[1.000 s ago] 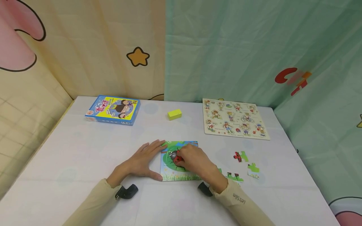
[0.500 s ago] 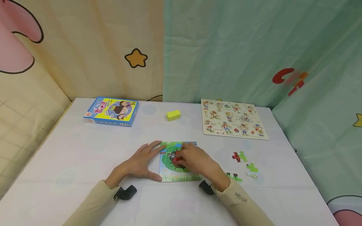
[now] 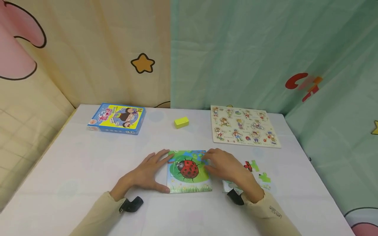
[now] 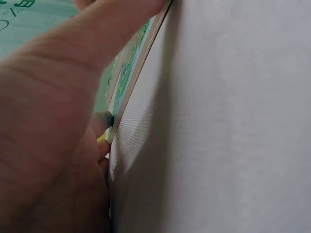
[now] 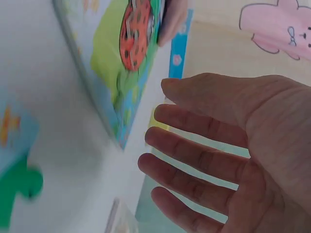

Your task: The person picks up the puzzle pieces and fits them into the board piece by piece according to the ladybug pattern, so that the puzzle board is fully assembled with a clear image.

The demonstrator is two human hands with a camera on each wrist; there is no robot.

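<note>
A square ladybug jigsaw puzzle (image 3: 189, 189) lies flat in front of me on the white table. My left hand (image 3: 146, 173) is spread along its left side, thumb at the near corner and fingertips at the far corner. In the left wrist view the puzzle's thin edge (image 4: 146, 63) shows beside the thumb. At the puzzle's right edge is my right hand (image 3: 225, 165), holding nothing. In the right wrist view its extended fingers (image 5: 192, 187) stand apart from the puzzle. Loose jigsaw pieces (image 3: 264, 177) lie to the right, some partly hidden behind the right forearm.
A blue and yellow box (image 3: 117, 118) stands at the back left. Behind the puzzle sits a yellow block (image 3: 181, 122). A wooden board with printed figures (image 3: 244, 127) lies at the back right. Curtains (image 3: 230, 55) hang behind the table.
My right hand has moved right, off the ladybug picture and out to the puzzle's right edge, uncovering the whole ladybug. The left hand stays at the left side.
</note>
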